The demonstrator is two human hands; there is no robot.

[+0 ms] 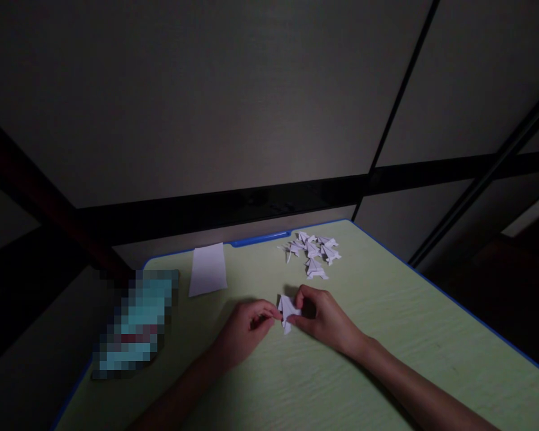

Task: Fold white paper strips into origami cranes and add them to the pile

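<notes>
A small white piece of origami paper, with sharp folds and pointed ends, is between my two hands above the table. My right hand pinches its right side between thumb and fingers. My left hand is closed in a pinch at its left edge, with the fingertips touching the paper. The fingers partly hide the folds. Beyond my right hand lie several white origami figures shaped like frogs, grouped near the table's back edge.
A flat sheet of white paper lies at the back left. Nearer on the left is a pixelated turquoise object. The pale green table has a blue rim and a blue tray slot against dark-banded panels. A thin white strip lies beside the figures.
</notes>
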